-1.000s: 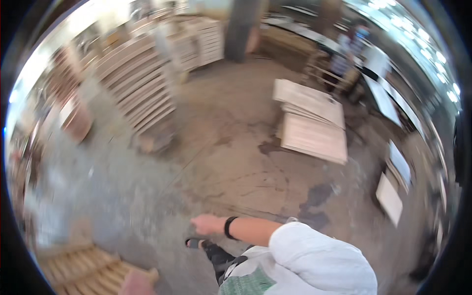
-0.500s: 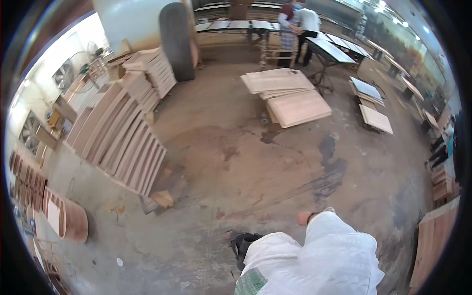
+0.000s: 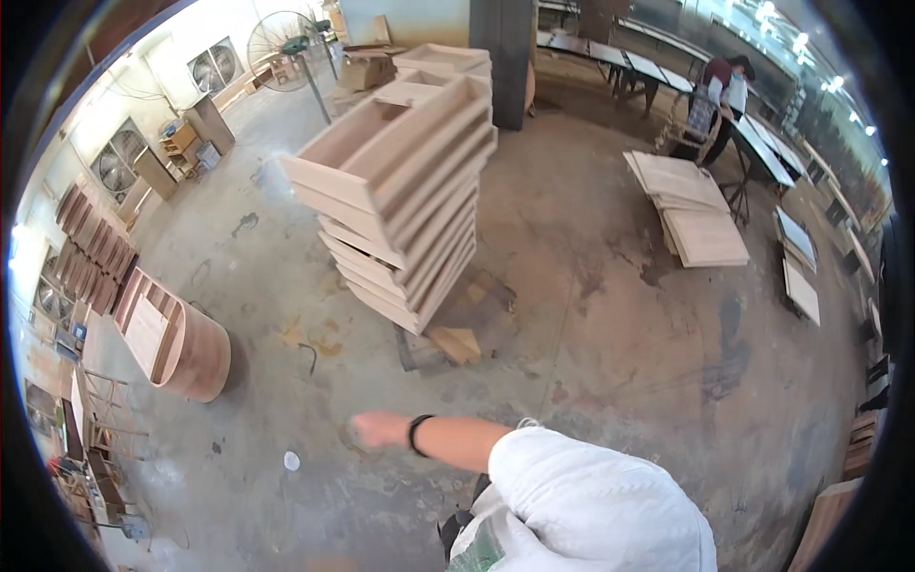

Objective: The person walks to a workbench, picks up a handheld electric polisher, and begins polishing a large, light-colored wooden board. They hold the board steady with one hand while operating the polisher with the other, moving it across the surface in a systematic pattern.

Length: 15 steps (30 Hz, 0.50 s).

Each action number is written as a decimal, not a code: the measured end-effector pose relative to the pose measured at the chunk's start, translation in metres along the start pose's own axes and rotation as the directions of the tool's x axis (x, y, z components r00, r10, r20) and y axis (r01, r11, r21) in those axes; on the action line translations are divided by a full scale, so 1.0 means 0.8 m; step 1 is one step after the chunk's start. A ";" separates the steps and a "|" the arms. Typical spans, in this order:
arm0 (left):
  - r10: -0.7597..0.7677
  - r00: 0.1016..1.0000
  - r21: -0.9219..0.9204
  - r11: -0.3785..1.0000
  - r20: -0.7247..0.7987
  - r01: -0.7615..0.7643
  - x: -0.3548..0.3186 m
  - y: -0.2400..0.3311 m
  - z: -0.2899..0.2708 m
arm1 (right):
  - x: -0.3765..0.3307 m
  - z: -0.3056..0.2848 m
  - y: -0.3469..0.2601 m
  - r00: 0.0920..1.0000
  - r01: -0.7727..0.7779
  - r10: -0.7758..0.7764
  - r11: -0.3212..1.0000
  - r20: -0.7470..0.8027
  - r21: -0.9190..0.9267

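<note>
My right arm, in a white sleeve with a dark band at the wrist, reaches leftward across the lower middle. My right hand (image 3: 381, 430) is over the bare concrete floor (image 3: 429, 396), touching nothing that I can see. Its fingers are smeared by motion, so I cannot tell whether they are closed. My left hand is out of view. Ahead of the right hand, and apart from it, stands a tall stack of pale wooden drawer boxes (image 3: 396, 224), leaning unevenly. A piece of cardboard (image 3: 456, 345) lies at its foot.
A rounded wooden cabinet (image 3: 202, 357) stands at left. Stacked wooden panels (image 3: 703, 236) lie at right. Two people (image 3: 720, 100) are by a long table (image 3: 762, 148) at far right. A pedestal fan (image 3: 303, 71) stands at the back left. A white disc (image 3: 292, 461) is on the floor.
My view has turned left, so the drawer stack now sits near the middle and the panels farther right. My right arm has swung out leftward, showing its forearm and hand.
</note>
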<state>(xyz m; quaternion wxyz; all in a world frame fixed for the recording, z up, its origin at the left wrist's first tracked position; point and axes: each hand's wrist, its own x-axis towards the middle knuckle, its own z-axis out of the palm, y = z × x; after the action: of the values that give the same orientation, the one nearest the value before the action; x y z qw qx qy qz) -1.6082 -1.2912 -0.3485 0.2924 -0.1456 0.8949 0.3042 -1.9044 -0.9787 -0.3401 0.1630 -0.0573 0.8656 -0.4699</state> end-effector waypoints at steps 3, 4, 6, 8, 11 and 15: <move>-0.049 0.999 -0.053 0.997 -0.017 0.048 0.085 -0.036 -0.070 | 0.145 0.014 -0.134 0.942 0.301 -0.303 0.953 -0.142 -0.039; -0.064 0.998 -0.061 0.996 -0.016 0.063 0.112 -0.059 -0.098 | 0.184 0.039 -0.146 0.907 0.370 -0.373 0.927 -0.195 -0.052; -0.098 0.995 -0.089 0.991 -0.014 0.096 0.164 -0.116 -0.153 | 0.267 0.083 -0.172 0.798 0.524 -0.531 0.845 -0.286 -0.106; -0.137 0.990 -0.114 0.985 -0.036 0.132 0.214 -0.185 -0.224 | 0.339 0.156 -0.152 0.933 0.322 -0.343 0.931 -0.111 -0.171; -0.161 0.986 -0.099 0.983 -0.052 0.155 0.291 -0.276 -0.325 | 0.333 0.268 0.011 0.966 -0.059 0.157 0.909 0.207 -0.412; -0.246 0.960 -0.158 0.962 -0.136 0.225 0.382 -0.329 -0.520 | 0.292 0.309 0.088 0.675 -0.374 0.658 0.696 0.335 -0.614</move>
<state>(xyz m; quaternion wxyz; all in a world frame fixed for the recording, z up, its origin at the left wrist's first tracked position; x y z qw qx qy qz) -1.9140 -1.7815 -0.3886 0.2454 -0.2946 0.8674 0.3172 -2.0371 -1.1953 -0.5769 0.5057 0.0320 0.8528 -0.1267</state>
